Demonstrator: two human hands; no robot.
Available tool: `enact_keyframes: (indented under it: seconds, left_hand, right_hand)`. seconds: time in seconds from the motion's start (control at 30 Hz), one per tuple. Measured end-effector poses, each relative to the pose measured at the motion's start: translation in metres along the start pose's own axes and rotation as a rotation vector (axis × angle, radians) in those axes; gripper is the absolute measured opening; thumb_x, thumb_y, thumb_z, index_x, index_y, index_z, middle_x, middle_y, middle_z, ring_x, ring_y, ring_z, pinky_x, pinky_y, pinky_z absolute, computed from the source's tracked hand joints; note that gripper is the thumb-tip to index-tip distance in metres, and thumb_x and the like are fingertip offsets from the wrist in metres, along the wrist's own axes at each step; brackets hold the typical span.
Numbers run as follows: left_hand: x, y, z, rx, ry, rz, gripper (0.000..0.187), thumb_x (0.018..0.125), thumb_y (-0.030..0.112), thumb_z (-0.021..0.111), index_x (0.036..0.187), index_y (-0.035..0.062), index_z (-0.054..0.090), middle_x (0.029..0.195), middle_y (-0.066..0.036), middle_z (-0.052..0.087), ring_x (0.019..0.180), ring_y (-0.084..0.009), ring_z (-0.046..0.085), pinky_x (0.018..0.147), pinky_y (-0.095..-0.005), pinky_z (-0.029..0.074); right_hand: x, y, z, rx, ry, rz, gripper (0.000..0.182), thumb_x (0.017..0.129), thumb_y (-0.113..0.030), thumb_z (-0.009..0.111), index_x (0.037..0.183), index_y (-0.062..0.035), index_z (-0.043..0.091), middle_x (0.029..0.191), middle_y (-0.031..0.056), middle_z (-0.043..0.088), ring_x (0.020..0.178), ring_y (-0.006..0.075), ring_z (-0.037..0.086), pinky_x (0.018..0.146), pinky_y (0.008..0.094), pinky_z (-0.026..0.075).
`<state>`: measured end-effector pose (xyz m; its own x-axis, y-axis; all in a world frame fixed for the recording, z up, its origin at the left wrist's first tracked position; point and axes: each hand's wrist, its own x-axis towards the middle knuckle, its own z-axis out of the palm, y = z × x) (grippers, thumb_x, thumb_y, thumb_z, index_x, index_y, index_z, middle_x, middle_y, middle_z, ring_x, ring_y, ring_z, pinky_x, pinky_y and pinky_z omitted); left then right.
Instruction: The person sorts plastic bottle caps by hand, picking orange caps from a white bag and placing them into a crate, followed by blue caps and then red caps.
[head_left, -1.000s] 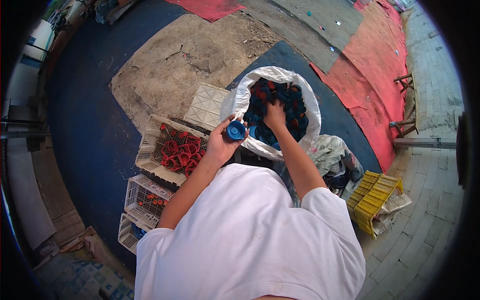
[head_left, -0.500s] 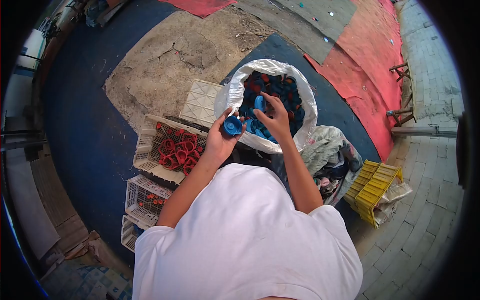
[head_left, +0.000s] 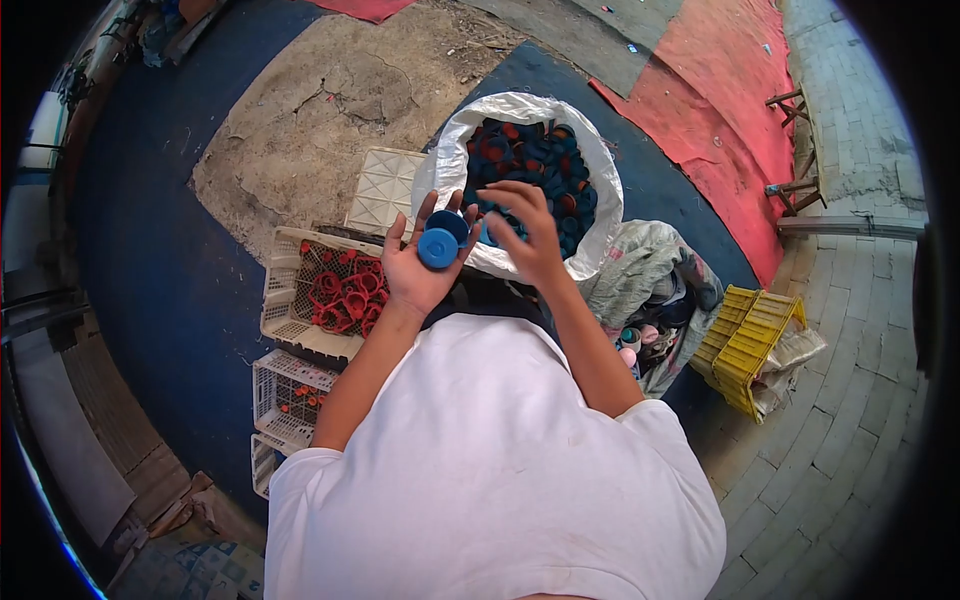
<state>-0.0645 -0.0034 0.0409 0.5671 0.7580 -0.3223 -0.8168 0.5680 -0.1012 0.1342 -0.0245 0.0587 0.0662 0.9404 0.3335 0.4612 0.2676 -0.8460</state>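
Note:
My left hand (head_left: 418, 280) is palm up beside the bag's near left rim, with two round blue plastic caps resting in it. The front blue cap (head_left: 437, 248) shows its flat top, while the other blue cap (head_left: 446, 222) sits behind it, hollow side showing. Just to the right, my right hand (head_left: 530, 235) is over the near edge of the white woven bag (head_left: 606, 210), its fingers apart and nothing seen in them. Many dark blue and some orange-red caps (head_left: 530, 165) fill the bag.
A cream crate (head_left: 285, 290) of red rings (head_left: 345, 300) stands left, with smaller white crates (head_left: 290, 400) nearer me. A flat cream crate (head_left: 385, 190) lies behind. On the right are a cloth sack (head_left: 630, 260) of mixed items and a yellow crate (head_left: 745, 345).
The cap pinched in my right hand has gone to my left palm, where two caps now lie. My right fingers have let go and spread. The view has shifted slightly.

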Motion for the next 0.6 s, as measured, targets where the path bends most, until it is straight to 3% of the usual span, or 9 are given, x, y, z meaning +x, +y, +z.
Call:
enact_keyframes:
  seconds: [0.07, 0.17, 0.27, 0.4, 0.6]
  left_hand:
    - [-0.002, -0.001, 0.008, 0.004, 0.004, 0.035, 0.055, 0.100, 0.044, 0.047, 0.143, 0.0112, 0.056, 0.150, -0.019, 0.049, 0.141, -0.0405, 0.044, 0.119, -0.0561, 0.035]
    - [-0.004, 0.001, 0.007, -0.005, -0.019, 0.034, 0.057, 0.099, 0.043, 0.050, 0.146, 0.0119, 0.052, 0.152, -0.019, 0.047, 0.143, -0.0411, 0.041, 0.119, -0.0556, 0.034]
    - [-0.004, 0.004, 0.008, 0.006, -0.027, 0.043, 0.058, 0.099, 0.043, 0.051, 0.149, 0.0130, 0.049, 0.154, -0.018, 0.046, 0.144, -0.0407, 0.040, 0.119, -0.0550, 0.034]
    - [-0.004, 0.007, 0.005, 0.012, -0.023, 0.049, 0.058, 0.098, 0.042, 0.050, 0.149, 0.0137, 0.049, 0.155, -0.017, 0.045, 0.144, -0.0400, 0.039, 0.119, -0.0551, 0.035]
    - [-0.001, 0.006, 0.005, 0.037, -0.007, 0.043, 0.060, 0.097, 0.043, 0.051, 0.148, 0.0123, 0.049, 0.155, -0.017, 0.045, 0.145, -0.0409, 0.039, 0.118, -0.0548, 0.035]
  right_hand:
    - [-0.003, 0.034, 0.001, 0.177, 0.036, 0.418, 0.040, 0.081, -0.027, 0.077, 0.113, -0.0044, 0.073, 0.105, 0.0132, 0.068, 0.095, 0.0310, 0.066, 0.088, 0.0389, 0.052]
    - [-0.029, 0.103, 0.002, -0.413, -0.381, 0.467, 0.042, 0.079, -0.031, 0.080, 0.111, -0.0049, 0.075, 0.103, 0.0149, 0.071, 0.092, 0.0335, 0.070, 0.083, 0.0429, 0.056]
    - [-0.039, 0.100, 0.010, -0.514, -0.507, 0.676, 0.049, 0.074, -0.034, 0.083, 0.111, -0.0040, 0.076, 0.103, 0.0170, 0.074, 0.098, 0.0342, 0.071, 0.086, 0.0414, 0.056]
    - [-0.043, 0.100, 0.016, -0.635, -0.507, 0.541, 0.050, 0.069, -0.036, 0.086, 0.111, -0.0099, 0.078, 0.109, 0.0164, 0.074, 0.107, 0.0342, 0.069, 0.090, 0.0447, 0.056]
    - [-0.034, 0.098, 0.012, -0.573, -0.506, 0.653, 0.041, 0.071, -0.030, 0.083, 0.106, -0.0086, 0.080, 0.110, 0.0180, 0.073, 0.102, 0.0356, 0.070, 0.090, 0.0434, 0.056]
